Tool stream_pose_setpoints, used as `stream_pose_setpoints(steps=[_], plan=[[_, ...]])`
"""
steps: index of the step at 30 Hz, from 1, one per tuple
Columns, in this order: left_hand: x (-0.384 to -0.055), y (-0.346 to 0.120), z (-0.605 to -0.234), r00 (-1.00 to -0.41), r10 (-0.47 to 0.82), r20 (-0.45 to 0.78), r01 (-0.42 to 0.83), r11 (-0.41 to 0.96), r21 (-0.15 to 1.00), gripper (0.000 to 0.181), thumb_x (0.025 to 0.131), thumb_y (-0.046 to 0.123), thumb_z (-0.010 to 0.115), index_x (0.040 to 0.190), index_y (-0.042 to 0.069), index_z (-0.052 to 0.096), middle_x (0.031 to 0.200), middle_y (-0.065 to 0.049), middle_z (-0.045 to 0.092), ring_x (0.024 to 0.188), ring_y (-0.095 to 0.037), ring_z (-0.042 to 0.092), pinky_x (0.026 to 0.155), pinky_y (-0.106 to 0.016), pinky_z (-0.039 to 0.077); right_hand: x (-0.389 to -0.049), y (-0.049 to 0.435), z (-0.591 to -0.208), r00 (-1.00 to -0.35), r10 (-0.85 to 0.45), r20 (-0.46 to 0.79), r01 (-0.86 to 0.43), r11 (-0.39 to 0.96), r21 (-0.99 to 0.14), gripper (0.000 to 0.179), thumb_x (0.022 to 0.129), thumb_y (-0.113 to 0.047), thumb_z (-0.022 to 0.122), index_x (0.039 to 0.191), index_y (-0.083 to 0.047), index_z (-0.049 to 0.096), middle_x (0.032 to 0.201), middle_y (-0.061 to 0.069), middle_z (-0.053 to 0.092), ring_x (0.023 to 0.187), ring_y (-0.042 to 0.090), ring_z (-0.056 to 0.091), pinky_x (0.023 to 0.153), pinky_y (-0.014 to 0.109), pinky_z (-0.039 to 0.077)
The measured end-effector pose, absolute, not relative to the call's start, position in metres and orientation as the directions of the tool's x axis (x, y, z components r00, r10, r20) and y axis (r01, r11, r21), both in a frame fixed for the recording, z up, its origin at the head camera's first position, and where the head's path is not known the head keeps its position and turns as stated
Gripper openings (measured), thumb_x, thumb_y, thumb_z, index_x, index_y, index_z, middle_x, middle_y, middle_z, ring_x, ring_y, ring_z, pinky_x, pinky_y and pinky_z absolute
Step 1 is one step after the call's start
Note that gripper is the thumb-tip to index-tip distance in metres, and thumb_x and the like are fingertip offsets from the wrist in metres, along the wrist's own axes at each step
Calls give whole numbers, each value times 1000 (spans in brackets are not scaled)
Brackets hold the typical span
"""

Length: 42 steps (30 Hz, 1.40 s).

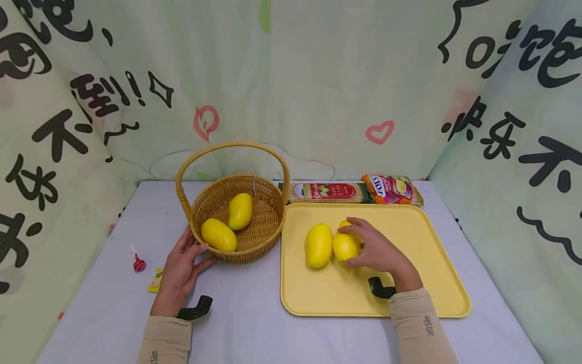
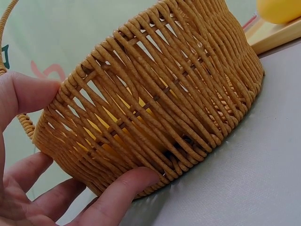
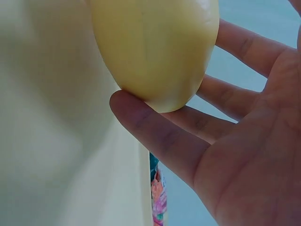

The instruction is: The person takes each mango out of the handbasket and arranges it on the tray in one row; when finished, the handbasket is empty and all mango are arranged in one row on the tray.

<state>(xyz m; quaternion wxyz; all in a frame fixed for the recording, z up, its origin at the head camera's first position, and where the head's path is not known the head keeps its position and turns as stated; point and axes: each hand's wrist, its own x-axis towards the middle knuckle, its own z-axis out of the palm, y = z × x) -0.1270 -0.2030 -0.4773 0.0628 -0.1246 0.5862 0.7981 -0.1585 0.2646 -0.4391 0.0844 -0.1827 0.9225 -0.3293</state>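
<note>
Grip: left hand (image 1: 182,265) was part-closed, holding the near-left rim and side of the wicker basket (image 1: 268,207); right hand (image 1: 375,247) was spread only to the width of the held mango (image 1: 345,247), digits curled round it.

Head view, left to right, places taken from the basket. Lollipop (image 1: 139,264) lay well left of it; small yellow packet (image 1: 156,280), also left, showed at the left hand's edge. Inside: one mango (image 1: 219,235) near-left, another (image 1: 240,211) just beside it, toward the centre. Yellow tray (image 1: 318,296) lay just right of the basket, bearing a third mango (image 1: 319,246); the held mango was next along, farther from the basket. Long package (image 1: 327,192) ran rightward from the basket's far right side, snack bag (image 1: 393,190) at its end.

Left wrist view alone showed a fingertip low on the basket's outer wall, with yellow visible through the weave. Right wrist view added a digit against the held mango's end; contact with the tray could not be determined.
</note>
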Motion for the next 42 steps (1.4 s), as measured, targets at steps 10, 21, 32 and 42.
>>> stream_pose_setpoints(steps=[10, 21, 32, 42], plan=[[-128, -203, -480, -963, -51, -266, -239, -295, 925, 78, 108, 7, 53, 168, 46, 20, 179, 9, 17, 149, -21, 40, 106, -45, 57, -159, 255, -443, -910, -407, -78, -275, 733, -622, 70, 76, -21, 89, 141, -10, 65, 166, 22, 37, 147, 50, 41, 119, 68, 39], [-129, -202, -480, -958, -52, -282, -254, -303, 918, 78, 108, 7, 54, 167, 48, 21, 178, 10, 17, 150, -22, 39, 106, -46, 57, -159, 253, -444, -901, -427, -75, -289, 720, -631, 76, 76, -18, 90, 145, -9, 62, 168, 22, 36, 150, 51, 38, 122, 69, 35], [-128, -203, -480, -959, -51, -278, -250, -303, 920, 79, 108, 7, 53, 167, 46, 20, 179, 9, 16, 151, -21, 38, 103, -42, 59, -160, 256, -446, -893, -446, -67, -300, 698, -650, 79, 76, -25, 92, 147, -10, 60, 169, 24, 34, 151, 52, 36, 122, 70, 34], [-128, -204, -482, -965, -36, -260, -238, -299, 924, 79, 108, 8, 54, 169, 43, 18, 179, 7, 14, 150, -20, 39, 103, -41, 60, -160, 261, -444, -909, -406, -99, -248, 715, -653, 83, 77, -30, 93, 150, -16, 58, 172, 19, 31, 153, 49, 35, 119, 67, 41]])
